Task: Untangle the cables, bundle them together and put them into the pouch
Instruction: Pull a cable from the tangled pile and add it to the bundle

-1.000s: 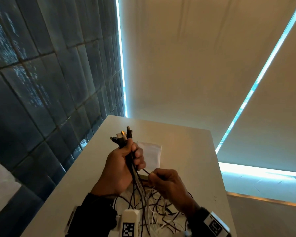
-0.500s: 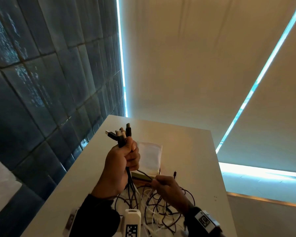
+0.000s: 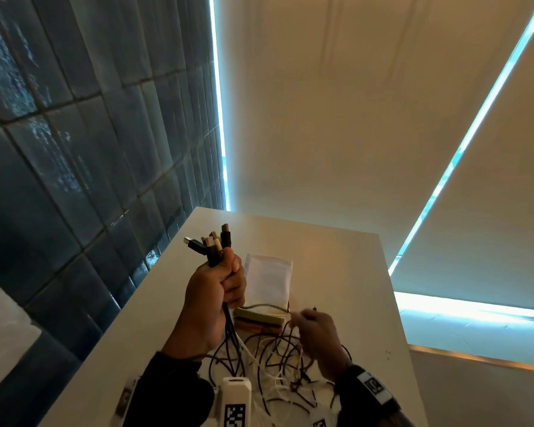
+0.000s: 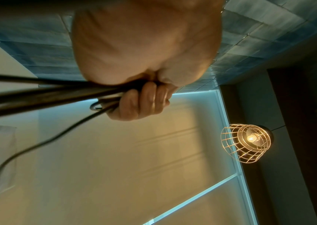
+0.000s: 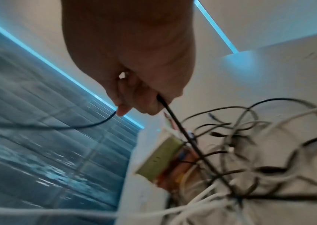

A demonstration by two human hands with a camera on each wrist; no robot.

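Observation:
My left hand is raised above the table and grips a bunch of cable ends, whose plugs stick up out of the fist. In the left wrist view the cables run out under the curled fingers. Lower and to the right, my right hand pinches one thin black cable over the tangle of black and white cables lying on the table. The white pouch lies flat on the table just beyond both hands.
A small green and orange box sits between the pouch and the tangle. The white table is narrow, with a dark tiled wall along its left side and a drop at its right edge. A cage lamp hangs overhead.
My left hand has lifted the bunch of plugs a little higher. My right hand has moved right and down, away from the left, drawing a black cable out of the tangle.

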